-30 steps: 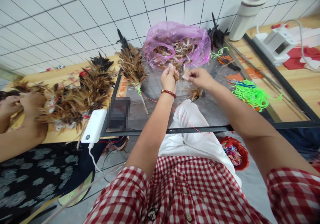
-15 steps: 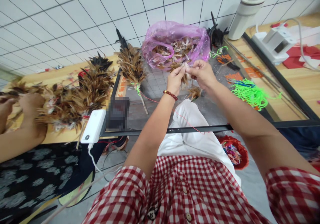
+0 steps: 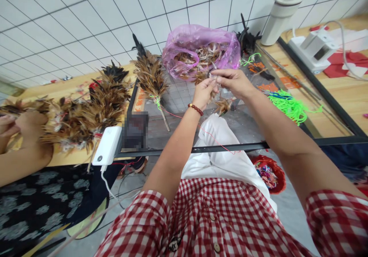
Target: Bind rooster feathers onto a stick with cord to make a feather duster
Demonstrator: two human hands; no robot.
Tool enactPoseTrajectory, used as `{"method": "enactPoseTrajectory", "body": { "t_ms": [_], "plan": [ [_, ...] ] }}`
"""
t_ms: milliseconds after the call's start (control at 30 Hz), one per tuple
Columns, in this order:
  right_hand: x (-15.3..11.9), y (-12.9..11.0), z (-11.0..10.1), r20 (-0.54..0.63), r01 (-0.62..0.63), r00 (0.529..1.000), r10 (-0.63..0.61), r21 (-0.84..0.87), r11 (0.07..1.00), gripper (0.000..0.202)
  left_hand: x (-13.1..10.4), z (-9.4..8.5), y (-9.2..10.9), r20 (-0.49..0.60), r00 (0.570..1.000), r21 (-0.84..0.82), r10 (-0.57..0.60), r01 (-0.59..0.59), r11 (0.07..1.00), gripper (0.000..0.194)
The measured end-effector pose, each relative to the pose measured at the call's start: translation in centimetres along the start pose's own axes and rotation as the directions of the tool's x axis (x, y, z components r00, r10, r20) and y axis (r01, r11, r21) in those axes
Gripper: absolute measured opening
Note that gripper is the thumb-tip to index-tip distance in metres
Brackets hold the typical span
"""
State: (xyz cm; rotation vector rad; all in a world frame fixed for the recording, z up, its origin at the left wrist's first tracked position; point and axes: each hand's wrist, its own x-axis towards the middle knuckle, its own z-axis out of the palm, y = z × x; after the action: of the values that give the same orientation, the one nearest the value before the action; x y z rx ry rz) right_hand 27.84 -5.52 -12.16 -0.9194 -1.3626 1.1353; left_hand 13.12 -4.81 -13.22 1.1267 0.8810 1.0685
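Note:
My left hand (image 3: 204,92) and my right hand (image 3: 234,81) meet over the glass tabletop, just in front of a pink plastic bag (image 3: 175,35) of brown feathers. Between my left fingers is a small feather, mostly hidden by them. The fingers of my right hand are pinched close to the left fingertips, on a feather whose end pokes up. A small feather tuft (image 3: 222,107) lies on the glass below my hands. To the left, a brown feather duster (image 3: 151,75) with a black tip is tied with green cord on a stick; a red thread (image 3: 212,135) runs from near it.
A co-worker's hands (image 3: 31,128) are at a pile of feather dusters (image 3: 94,107) on the left. Near the glass edge are a white power bank (image 3: 107,146) and a blurred-out dark item. Green cords (image 3: 287,105), a bottle (image 3: 280,19) and a power strip (image 3: 307,54) are at right.
My hands have shifted slightly and the fingers have changed position; the left ones are more curled and the brown tuft below them is less visible. The co-worker's hands moved slightly left.

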Motion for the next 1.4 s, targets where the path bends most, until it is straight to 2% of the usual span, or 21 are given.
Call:
{"method": "enactPoseTrajectory", "body": {
  "t_ms": [133,233,300,367,433,533,600,667,733,833,900,1000,1067,1133,1233,1333,1400],
  "plan": [
    [-0.3,-0.6,-0.6,0.092,-0.065,0.994,0.059,0.059,0.996,0.050,-0.2,-0.3,0.4,0.148,0.989,0.020,-0.026,0.024,1.000,0.027],
    [-0.3,-0.6,-0.3,0.016,-0.054,0.998,0.053,0.062,0.997,0.050,-0.2,-0.4,0.4,0.219,0.976,0.044,-0.005,-0.005,0.999,0.028],
    [-0.1,-0.2,-0.1,-0.044,-0.036,0.998,0.038,0.041,0.999,0.048,-0.1,-0.4,0.2,0.217,0.976,0.075,0.024,-0.041,0.996,0.029],
    [0.3,0.4,-0.1,-0.089,-0.024,0.996,0.024,0.001,1.000,0.044,0.0,-0.3,0.0,0.166,0.985,0.119,0.052,-0.072,0.990,0.032],
    [0.8,1.1,-0.5,-0.175,-0.020,0.985,0.008,-0.065,0.998,0.037,0.2,-0.4,-0.2,0.064,0.995,0.118,0.072,-0.079,0.990,0.033],
    [1.3,2.1,-1.5,-0.350,-0.058,0.936,-0.038,-0.260,0.964,0.024,1.0,-0.8,-0.3,-0.127,0.989,-0.018,0.071,-0.073,0.997,0.035],
    [1.2,2.4,-2.0,-0.384,-0.138,0.922,-0.056,-0.459,0.877,0.014,1.5,-1.2,-0.3,-0.236,0.970,-0.129,0.054,-0.086,0.988,0.033],
    [0.9,2.5,-2.3,-0.347,-0.206,0.937,-0.046,-0.654,0.728,0.008,1.8,-1.6,-0.2,-0.308,0.951,-0.210,0.033,-0.102,0.972,0.032],
    [0.6,2.5,-2.6,-0.315,-0.232,0.948,-0.052,-0.791,0.566,0.015,2.0,-1.8,-0.1,-0.348,0.937,-0.257,0.015,-0.110,0.960,0.030],
    [0.4,2.9,-3.8,-0.327,-0.267,0.941,-0.093,-0.882,0.389,0.022,2.1,-1.9,-0.1,-0.374,0.927,-0.269,0.008,-0.117,0.956,0.029],
    [0.6,3.7,-5.3,-0.327,-0.286,0.943,-0.060,-0.891,0.353,0.022,2.2,-2.0,-0.2,-0.378,0.926,-0.243,0.018,-0.118,0.963,0.030],
    [1.1,4.5,-7.1,-0.217,-0.193,0.976,-0.005,-0.877,0.440,0.031,2.3,-2.0,-0.4,-0.359,0.932,-0.144,0.048,-0.106,0.984,0.032],
    [1.2,4.1,-7.1,-0.129,-0.100,0.992,-0.017,-0.839,0.534,0.030,2.1,-1.8,-0.2,-0.340,0.935,-0.033,0.097,-0.115,0.993,0.033],
    [1.0,3.1,-6.0,-0.071,-0.023,0.996,-0.053,-0.781,0.625,0.021,1.7,-1.6,0.0,-0.301,0.935,0.096,0.189,-0.167,0.981,0.030],
    [0.5,1.0,-3.5,-0.018,0.088,0.991,-0.132,-0.652,0.753,0.009,1.0,-1.2,0.4,-0.172,0.935,0.262,0.309,-0.259,0.930,0.026],
    [0.1,-0.1,-1.7,-0.044,0.125,0.984,-0.172,-0.517,0.847,0.010,0.7,-1.0,0.1,-0.068,0.958,0.368,0.278,-0.235,0.900,0.028],
    [0.2,-0.1,-1.3,-0.097,0.099,0.983,-0.157,-0.439,0.893,0.011,0.8,-1.0,-0.3,-0.082,0.969,0.379,0.232,-0.185,0.907,0.031]
  ]
}}
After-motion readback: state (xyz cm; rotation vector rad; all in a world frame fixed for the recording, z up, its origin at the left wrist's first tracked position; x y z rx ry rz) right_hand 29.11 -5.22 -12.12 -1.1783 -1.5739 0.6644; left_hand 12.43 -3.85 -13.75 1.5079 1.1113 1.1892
